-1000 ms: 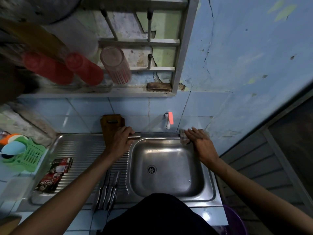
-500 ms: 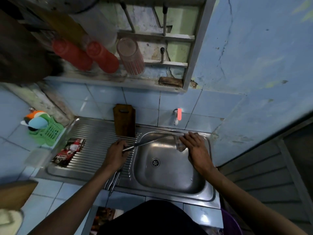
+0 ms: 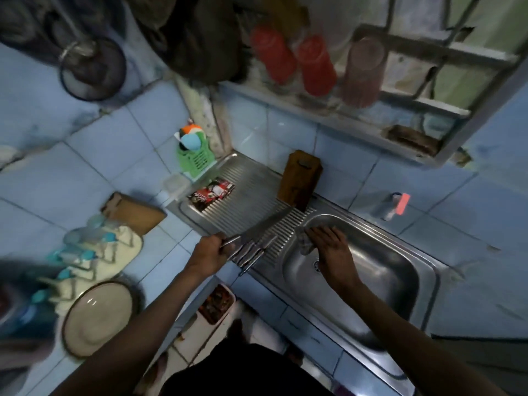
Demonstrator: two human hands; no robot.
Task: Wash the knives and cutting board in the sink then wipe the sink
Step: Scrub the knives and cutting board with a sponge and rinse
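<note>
**Spotter:** Start big. What's in front of you?

**Me:** The steel sink (image 3: 428, 270), basin to my right and ribbed drainboard (image 3: 251, 201) to my left. The wooden cutting board (image 3: 300, 178) stands upright at the back of the drainboard, leaning on the tiled wall. The tap (image 3: 397, 205) sticks out of the wall behind the basin; I see no water running.

**Spotter:** And the knives?

**Me:** A row of knives (image 3: 253, 251) lies side by side at the drainboard's front edge, handles toward me. My left hand (image 3: 213, 250) is clenched round the handle of one more knife (image 3: 263, 227), whose blade stretches out over the ribs toward the cutting board.

**Spotter:** Right hand?

**Me:** My right hand (image 3: 328, 244) lies flat, fingers straight, pressing a small cloth (image 3: 304, 241) against the basin's near-left wall. I judge I'm on the wiping.

**Spotter:** What worries you?

**Me:** The view is swinging and blurred, so I'm setting that blade down half-blind. It could knock the row, and the outermost knife already sits close to the counter edge, so it might slide off. The blade tip points at the board's foot; a nudge there could tip it. And my wiping hand is just beside the blade.
</note>
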